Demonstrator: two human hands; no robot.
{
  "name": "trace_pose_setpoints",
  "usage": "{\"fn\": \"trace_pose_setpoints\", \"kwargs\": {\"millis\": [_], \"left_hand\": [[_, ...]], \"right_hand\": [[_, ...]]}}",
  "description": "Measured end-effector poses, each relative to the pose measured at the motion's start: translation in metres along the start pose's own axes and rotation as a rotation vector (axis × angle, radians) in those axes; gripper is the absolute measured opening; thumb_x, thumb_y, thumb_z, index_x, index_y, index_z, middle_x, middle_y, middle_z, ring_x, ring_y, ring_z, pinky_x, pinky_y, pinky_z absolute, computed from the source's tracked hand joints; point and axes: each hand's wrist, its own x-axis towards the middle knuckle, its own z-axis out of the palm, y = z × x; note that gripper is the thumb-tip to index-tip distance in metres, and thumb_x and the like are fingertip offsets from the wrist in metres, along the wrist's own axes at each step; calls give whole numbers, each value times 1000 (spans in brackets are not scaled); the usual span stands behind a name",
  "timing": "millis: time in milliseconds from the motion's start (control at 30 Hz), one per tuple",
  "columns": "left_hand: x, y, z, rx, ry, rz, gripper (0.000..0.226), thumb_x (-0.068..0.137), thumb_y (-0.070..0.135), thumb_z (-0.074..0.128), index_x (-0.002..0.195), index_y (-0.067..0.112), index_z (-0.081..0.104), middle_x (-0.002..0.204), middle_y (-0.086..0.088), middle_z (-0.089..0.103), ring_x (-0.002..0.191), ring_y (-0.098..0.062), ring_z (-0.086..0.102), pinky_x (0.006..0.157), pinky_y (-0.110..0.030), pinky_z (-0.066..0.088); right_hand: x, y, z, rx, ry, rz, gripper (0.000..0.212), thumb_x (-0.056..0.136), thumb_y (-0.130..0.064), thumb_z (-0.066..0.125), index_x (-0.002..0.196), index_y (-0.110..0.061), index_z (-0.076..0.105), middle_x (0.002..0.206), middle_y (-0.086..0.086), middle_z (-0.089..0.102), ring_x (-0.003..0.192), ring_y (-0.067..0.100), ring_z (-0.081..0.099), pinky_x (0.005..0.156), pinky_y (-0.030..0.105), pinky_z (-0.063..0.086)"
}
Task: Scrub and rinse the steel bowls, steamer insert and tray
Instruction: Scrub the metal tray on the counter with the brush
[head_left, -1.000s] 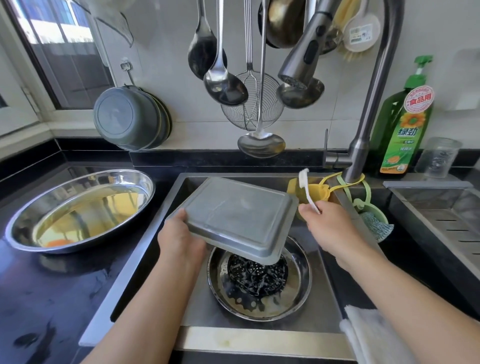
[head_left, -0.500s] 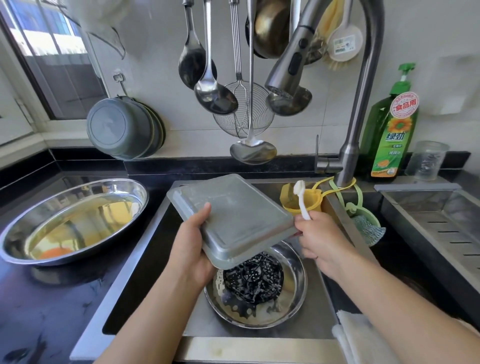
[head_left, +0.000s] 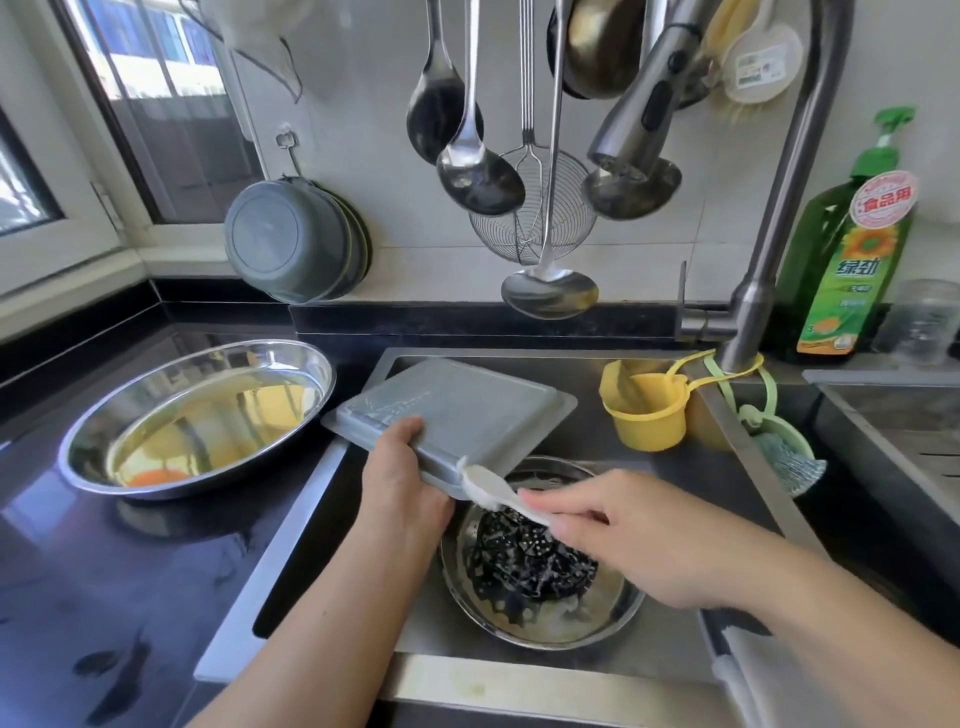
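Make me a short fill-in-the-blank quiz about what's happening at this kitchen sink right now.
1. The left hand holds the upturned grey ____ over the sink.
2. The right hand presses a white ____ against its edge.
3. The black perforated steamer insert lies inside a steel ____.
4. The pump bottle of dish soap beside the tap is ____ in colour.

Missing words: tray; brush; bowl; green

Colours here: the tray the left hand grips is matte grey, with the brush touching its near edge a plain white. Right under that grip there's a shiny silver bowl holding a black steamer insert dotted with little holes. Off to the left of the grip, a bigger silver bowl with yellow-orange reflections. Past the tray is a yellow cup, and further right a green soap bottle with a sunflower label.
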Motion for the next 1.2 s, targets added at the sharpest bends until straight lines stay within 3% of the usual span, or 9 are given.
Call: {"fn": "trace_pose_setpoints", "kwargs": {"millis": [67, 200, 300, 400, 533, 733, 900, 1100, 1200], "left_hand": [[3, 1, 0, -10, -15, -1, 41, 100, 8, 60, 139, 12, 48, 115, -22, 70, 98, -41, 72, 83, -63, 58], [5, -3, -1, 50, -65, -4, 43, 99, 5, 59, 140, 11, 45, 121, -25, 69, 103, -46, 71, 88, -70, 55], [9, -9, 1, 158, -59, 30, 45, 97, 3, 60, 140, 8, 47, 119, -24, 70, 103, -44, 71, 87, -66, 57], [11, -14, 1, 222, -98, 48, 47, 94, 1, 61, 138, 12, 51, 119, -23, 71, 104, -44, 72, 86, -70, 56], [16, -12, -2, 207, -125, 62, 46, 95, -2, 59, 138, 14, 50, 123, -22, 70, 107, -44, 71, 89, -71, 55], [19, -19, -3, 264, -65, 38, 42, 94, 4, 64, 133, 12, 53, 118, -23, 71, 104, -45, 71, 86, -71, 56], [19, -14, -4, 214, -84, 36, 44, 96, 1, 59, 137, 12, 51, 121, -22, 71, 104, -44, 72, 83, -71, 56], [20, -16, -4, 270, -46, 13, 46, 93, 6, 65, 137, 12, 53, 118, -21, 73, 102, -44, 73, 79, -70, 57], [18, -10, -4, 268, -79, 40, 46, 93, 3, 65, 137, 12, 53, 118, -19, 73, 102, -41, 73, 83, -68, 58]], "right_hand": [[4, 10, -7, -90, 56, 23, 25, 105, -38, 48, 113, -49, 69, 68, -14, 61, 55, 2, 49, 52, 24, 33], [10, 38, -25, -347, 207, 236, 31, 105, -40, 44, 82, -23, 57, 73, 0, 60, 73, 22, 60, 59, 35, 39], [8, 30, -21, -389, 201, 125, 30, 106, -40, 44, 81, -32, 60, 80, -6, 58, 78, 14, 58, 70, 40, 50], [10, 20, -9, -414, 158, 1, 26, 105, -41, 44, 100, -34, 68, 88, -11, 58, 87, 9, 56, 78, 39, 51], [9, 44, -34, -464, 229, 217, 31, 105, -39, 46, 81, -35, 66, 76, -10, 61, 78, 8, 57, 87, 40, 44], [13, 1, 3, -399, 191, -51, 35, 106, -38, 45, 76, -26, 60, 75, -7, 55, 80, 11, 54, 72, 35, 38], [6, 33, -33, -445, 229, 258, 35, 103, -39, 49, 71, -33, 61, 66, -7, 59, 64, 12, 57, 57, 29, 38], [15, 10, 3, -410, 221, -24, 28, 103, -36, 47, 83, -25, 63, 76, -4, 61, 82, 21, 57, 69, 37, 43], [14, 27, -16, -379, 228, 170, 31, 103, -38, 50, 77, -29, 64, 70, -5, 61, 71, 17, 59, 64, 35, 49]]}}
